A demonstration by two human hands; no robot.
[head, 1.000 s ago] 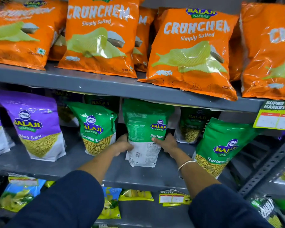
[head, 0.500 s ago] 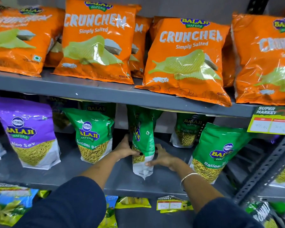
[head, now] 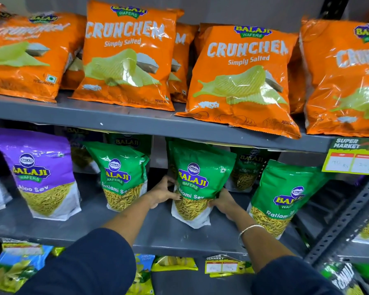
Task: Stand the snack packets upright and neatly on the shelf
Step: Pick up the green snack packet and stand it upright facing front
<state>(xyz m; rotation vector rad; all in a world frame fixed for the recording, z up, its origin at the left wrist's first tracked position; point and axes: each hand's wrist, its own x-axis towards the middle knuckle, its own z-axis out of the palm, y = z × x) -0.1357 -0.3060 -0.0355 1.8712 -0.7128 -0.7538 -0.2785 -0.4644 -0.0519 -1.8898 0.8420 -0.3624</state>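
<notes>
A green Ratlami Sev packet (head: 197, 182) stands upright on the grey middle shelf (head: 158, 233), its front label facing me. My left hand (head: 163, 193) grips its left edge and my right hand (head: 223, 204) grips its lower right side. To its left stands another green packet (head: 124, 177), and a third green packet (head: 283, 199) leans at the right. More green packets (head: 246, 169) sit behind in the shadow. A purple Aloo Sev packet (head: 42, 177) stands further left.
Orange Crunchem crisp bags (head: 241, 79) line the upper shelf, one overhanging its front edge. A yellow price tag (head: 353, 158) hangs at the right. A slotted upright post (head: 345, 218) runs down the right side. Yellow and blue packets (head: 15, 267) lie on the shelf below.
The held green packet has been turned from back-side-out, through edge-on, to front label facing me. Both hands stayed on its sides. The camera moved closer.
</notes>
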